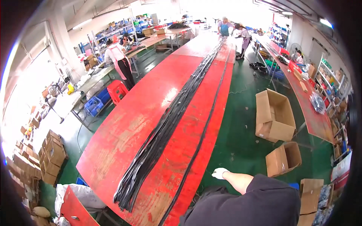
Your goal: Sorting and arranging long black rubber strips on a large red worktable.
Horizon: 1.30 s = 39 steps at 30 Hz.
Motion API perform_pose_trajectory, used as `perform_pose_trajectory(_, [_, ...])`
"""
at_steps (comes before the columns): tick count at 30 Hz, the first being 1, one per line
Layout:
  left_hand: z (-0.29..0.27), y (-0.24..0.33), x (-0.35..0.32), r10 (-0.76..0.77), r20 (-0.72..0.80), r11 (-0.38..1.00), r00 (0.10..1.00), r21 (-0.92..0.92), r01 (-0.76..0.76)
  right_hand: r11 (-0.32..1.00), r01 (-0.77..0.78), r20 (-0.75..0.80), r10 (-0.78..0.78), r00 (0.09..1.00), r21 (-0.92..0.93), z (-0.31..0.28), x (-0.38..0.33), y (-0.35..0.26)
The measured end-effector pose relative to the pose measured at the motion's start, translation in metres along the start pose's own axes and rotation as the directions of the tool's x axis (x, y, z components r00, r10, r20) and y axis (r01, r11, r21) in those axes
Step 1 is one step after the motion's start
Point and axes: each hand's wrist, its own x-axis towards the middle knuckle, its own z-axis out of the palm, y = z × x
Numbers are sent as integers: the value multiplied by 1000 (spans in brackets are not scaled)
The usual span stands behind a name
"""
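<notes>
My right hand (220, 173), in a white glove, is off the right edge of the long red table (147, 113). Its fingers look drawn together; whatever they hold, if anything, is too small to make out. My left hand is out of view. Along the table runs a thick bundle of long black strips (162, 132), its loose ends fanned at the near end. A single black strip (205, 130) lies apart, parallel to the right edge and nearer my right hand.
Two open cardboard boxes (275, 118) (283, 159) stand on the green floor to the right. A red stool (117, 91) is left of the table. Several people work around; two persons stand at its far end. A side table (294, 90) runs along the right.
</notes>
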Motion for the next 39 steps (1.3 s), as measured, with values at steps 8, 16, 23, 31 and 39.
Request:
perform_pose_trajectory(8, [-2,7,-7,-61,27,993,998,-101,63,998,23,22,-21,1000,-56,10,12,-9])
perform_pose_trajectory(16, [-5,9,-12,-99,52,984,994,-140,106,996,37,4,-37,999,-85,8,22,-10])
perform_pose_trajectory(23, [-1,6,7,-64,91,991,994,127,53,994,62,-5,-63,998,-95,8,23,-18])
perform_pose_trajectory(31, [-8,8,-6,-115,64,993,991,-30,117,989,77,15,-75,997,-125,7,28,-22])
perform_pose_trajectory(39, [-21,18,-26,-102,60,975,993,-193,111,988,75,46,-69,997,-138,11,28,-21])
